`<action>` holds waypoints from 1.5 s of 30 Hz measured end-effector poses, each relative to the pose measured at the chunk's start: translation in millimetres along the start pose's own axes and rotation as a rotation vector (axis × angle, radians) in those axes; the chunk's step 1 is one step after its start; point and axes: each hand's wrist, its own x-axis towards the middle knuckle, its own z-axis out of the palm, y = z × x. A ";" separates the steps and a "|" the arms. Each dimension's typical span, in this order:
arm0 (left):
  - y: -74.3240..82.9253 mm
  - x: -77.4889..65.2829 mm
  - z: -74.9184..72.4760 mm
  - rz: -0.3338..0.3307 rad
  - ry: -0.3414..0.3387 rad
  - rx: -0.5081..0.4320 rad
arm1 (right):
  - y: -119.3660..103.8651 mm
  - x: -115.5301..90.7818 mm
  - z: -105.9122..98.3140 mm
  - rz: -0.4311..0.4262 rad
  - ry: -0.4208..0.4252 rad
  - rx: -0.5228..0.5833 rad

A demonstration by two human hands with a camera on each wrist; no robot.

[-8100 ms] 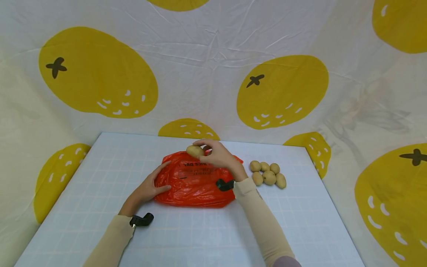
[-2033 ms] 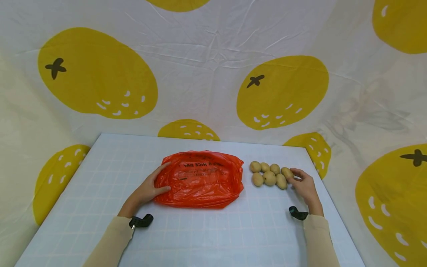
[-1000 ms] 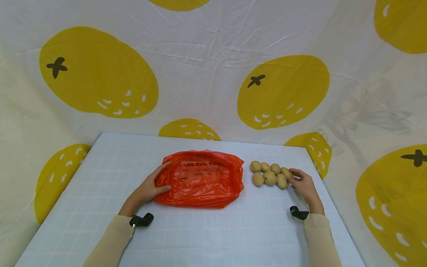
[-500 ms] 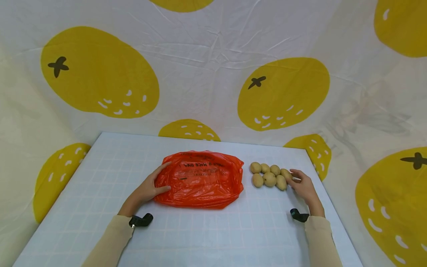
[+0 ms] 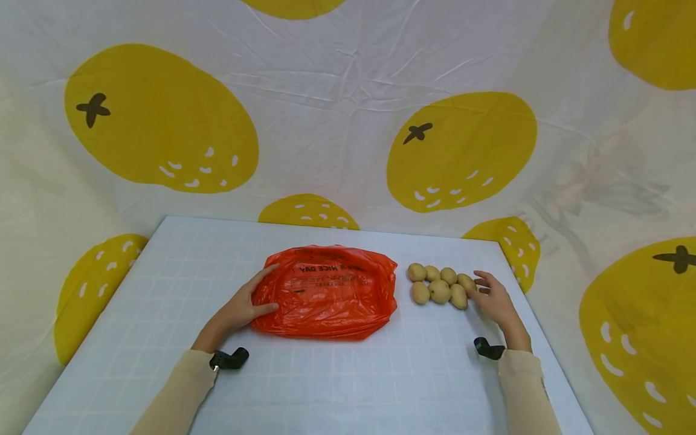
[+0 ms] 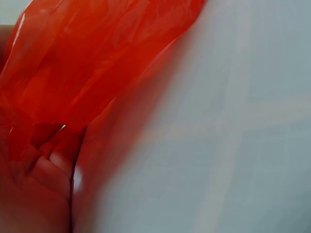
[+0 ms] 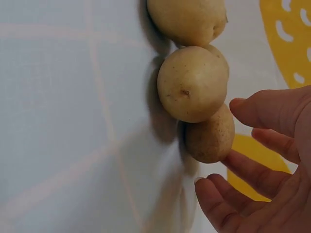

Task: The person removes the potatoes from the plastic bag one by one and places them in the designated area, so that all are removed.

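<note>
A red plastic bag (image 5: 331, 296) lies at the middle of the table, with black print showing through it. My left hand (image 5: 241, 308) holds its left side, thumb on the front; in the left wrist view the plastic lies against the palm (image 6: 39, 199) and hides part of the fingers. Several potatoes (image 5: 439, 291) stand in two close rows to the right of the bag. At their right end my right hand (image 5: 496, 302) is beside the last potato (image 5: 466, 282), fingers loosely spread. The right wrist view shows a fingertip touching or very near the lowest potato (image 7: 209, 136).
The table (image 5: 348, 386) has a pale blue checked cover. Behind it and at both sides hangs a white cloth (image 5: 321, 121) printed with big yellow fruit. Each wrist wears a black camera (image 5: 231, 359).
Eight seconds ago my right hand held a potato over the bag; now it is at the right, beside a larger potato group. In the last half second its fingers have spread slightly. The left hand stays.
</note>
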 end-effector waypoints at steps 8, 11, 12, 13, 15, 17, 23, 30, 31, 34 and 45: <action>-3.6 3.3 0.6 -0.008 0.012 -0.014 | -4.9 -1.4 -2.2 0.012 -0.001 -0.012; -4.2 3.4 0.4 -0.003 0.009 -0.019 | -4.8 -1.8 -2.4 0.014 -0.003 -0.018; -4.1 3.4 0.4 -0.001 0.009 -0.021 | -4.6 -1.9 -2.4 0.012 -0.005 -0.022; -4.0 3.3 0.3 0.001 0.008 -0.023 | -4.2 -1.9 -2.3 0.013 -0.007 -0.024; -3.3 3.0 0.3 0.000 0.008 -0.019 | -4.2 -2.4 -2.1 0.017 -0.012 -0.027; -3.0 2.9 0.4 0.000 0.008 -0.019 | -4.4 -2.9 -1.9 0.022 -0.018 -0.029; -2.5 2.9 1.2 -0.008 0.005 -0.027 | -4.8 -3.5 -2.0 0.008 -0.004 -0.039; -3.0 3.4 1.5 -0.009 0.015 -0.010 | -9.7 -5.8 -0.7 -0.015 0.004 -0.044; -3.1 3.5 1.6 -0.009 0.017 -0.005 | -10.9 -6.2 -0.3 -0.016 0.004 -0.047; -3.7 4.0 1.8 0.007 0.028 0.005 | -14.4 -7.3 1.4 -0.021 0.009 -0.065; 0.6 2.1 0.0 0.055 0.079 -0.018 | -24.4 -10.3 3.4 -0.040 0.029 -0.088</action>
